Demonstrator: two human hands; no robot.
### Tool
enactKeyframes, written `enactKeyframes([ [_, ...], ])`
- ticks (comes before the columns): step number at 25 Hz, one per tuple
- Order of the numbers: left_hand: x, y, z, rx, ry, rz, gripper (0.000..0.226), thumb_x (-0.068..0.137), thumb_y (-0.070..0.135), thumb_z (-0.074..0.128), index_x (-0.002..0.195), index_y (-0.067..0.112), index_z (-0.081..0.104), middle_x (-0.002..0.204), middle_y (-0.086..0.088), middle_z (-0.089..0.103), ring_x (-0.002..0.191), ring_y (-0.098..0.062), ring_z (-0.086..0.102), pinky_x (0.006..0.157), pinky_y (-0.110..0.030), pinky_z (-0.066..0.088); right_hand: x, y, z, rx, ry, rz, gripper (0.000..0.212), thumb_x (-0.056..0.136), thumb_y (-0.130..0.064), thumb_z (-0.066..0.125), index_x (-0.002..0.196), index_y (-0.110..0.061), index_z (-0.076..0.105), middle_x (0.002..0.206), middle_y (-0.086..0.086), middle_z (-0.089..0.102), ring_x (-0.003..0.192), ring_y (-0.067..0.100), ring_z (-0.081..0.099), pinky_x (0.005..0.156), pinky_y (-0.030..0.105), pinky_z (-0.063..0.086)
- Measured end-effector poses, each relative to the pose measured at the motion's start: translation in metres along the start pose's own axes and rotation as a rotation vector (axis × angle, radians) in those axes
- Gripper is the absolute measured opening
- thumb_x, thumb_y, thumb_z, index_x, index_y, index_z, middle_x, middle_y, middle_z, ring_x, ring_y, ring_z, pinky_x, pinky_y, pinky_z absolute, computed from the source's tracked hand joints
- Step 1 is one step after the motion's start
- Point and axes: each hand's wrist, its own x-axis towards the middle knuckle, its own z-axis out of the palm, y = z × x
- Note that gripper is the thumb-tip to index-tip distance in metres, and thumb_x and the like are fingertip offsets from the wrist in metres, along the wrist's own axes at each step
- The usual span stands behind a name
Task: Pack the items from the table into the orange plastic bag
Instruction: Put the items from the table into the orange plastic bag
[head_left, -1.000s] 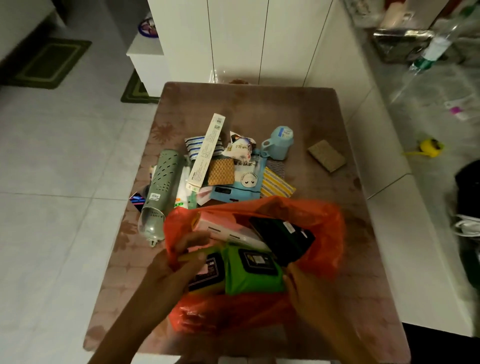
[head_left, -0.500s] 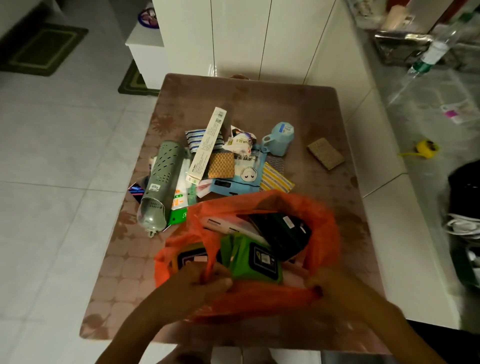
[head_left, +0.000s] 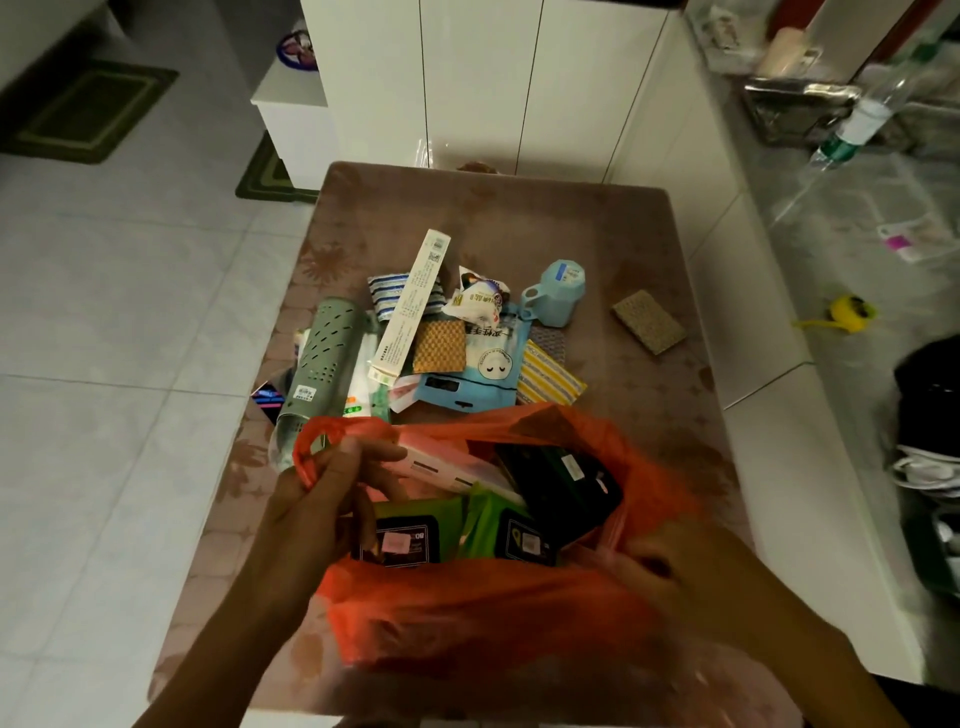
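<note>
1. Head view: an orange bag (head_left: 483, 613) is seen lying open on the near half of a brown table (head_left: 519, 218).
2. The left hand (head_left: 322, 499) is curled round the bag's left handle loop, which is pinched between thumb and fingers and lifted.
3. The right hand (head_left: 670, 566) is blurred; its fingers are curled on the bag's right rim, and the plastic appears gripped.
4. Inside the bag two green packets (head_left: 415, 530) with black labels, a black pouch (head_left: 561, 483) and a pink-white box (head_left: 436, 462) are visible.
5. Just beyond the bag a pile is left on the table: a perforated grey-green tube (head_left: 324, 358), a long white box (head_left: 410, 306), a blue sachet (head_left: 483, 364), a striped yellow cloth (head_left: 550, 374) and a blue cup (head_left: 558, 291).
6. A sponge pad (head_left: 648, 322) is noted apart from the pile, on the right.
</note>
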Motion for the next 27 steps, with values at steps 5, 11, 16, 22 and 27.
enactKeyframes([
  [5, 0.007, -0.003, 0.011, 0.033, -0.025, -0.019, 0.041, 0.089, 0.051, 0.042, 0.089, 0.026, 0.075, 0.074, -0.004, 0.072, 0.043, -0.009, 0.052, 0.041, -0.015, 0.043, 0.019, -0.001, 0.003, -0.545, -0.002, 0.588, 0.081, 0.093, -0.055, 0.047, 0.154, -0.014, 0.014, 0.151, 0.017, 0.034, 0.131, 0.031, 0.043, 0.094, 0.036, 0.046],
  [11, 0.013, -0.008, 0.009, 0.026, 0.008, -0.04, 0.041, 0.091, 0.048, 0.042, 0.093, 0.023, 0.075, 0.074, -0.007, 0.071, 0.043, -0.012, 0.053, 0.044, -0.019, 0.048, 0.021, -0.003, -0.043, -0.492, 0.393, 0.523, 0.088, 0.086, -0.045, 0.062, 0.155, -0.014, 0.016, 0.162, 0.019, 0.006, 0.141, 0.045, 0.025, 0.099, 0.057, 0.044],
  [16, 0.022, -0.009, 0.018, 0.016, 0.015, -0.07, 0.036, 0.09, 0.044, 0.046, 0.091, 0.023, 0.075, 0.075, -0.009, 0.072, 0.043, -0.015, 0.055, 0.043, -0.018, 0.048, 0.043, -0.01, -0.048, -0.295, 0.619, 0.17, 0.032, 0.09, -0.03, 0.056, 0.119, -0.016, 0.062, 0.13, 0.008, 0.059, 0.119, 0.03, 0.053, 0.099, 0.043, 0.041],
  [22, 0.031, -0.013, 0.028, 0.009, 0.049, -0.151, 0.037, 0.083, 0.049, 0.05, 0.087, 0.024, 0.076, 0.075, -0.012, 0.072, 0.048, -0.02, 0.057, 0.049, -0.03, 0.047, 0.202, 0.029, -0.049, -0.074, 0.473, 0.235, 0.034, 0.087, -0.029, 0.057, 0.12, -0.021, 0.056, 0.111, 0.003, 0.064, 0.098, 0.021, 0.059, 0.079, 0.037, 0.051],
  [27, 0.033, -0.022, 0.02, -0.014, 0.128, -0.257, 0.034, 0.083, 0.046, 0.051, 0.083, 0.024, 0.078, 0.073, -0.01, 0.074, 0.048, -0.02, 0.06, 0.048, -0.029, 0.05, 0.281, 0.099, -0.001, 0.431, 0.177, 0.746, 0.08, 0.077, -0.033, 0.077, 0.142, -0.007, 0.037, 0.14, 0.016, 0.05, 0.116, 0.033, 0.056, 0.085, 0.038, 0.049],
])
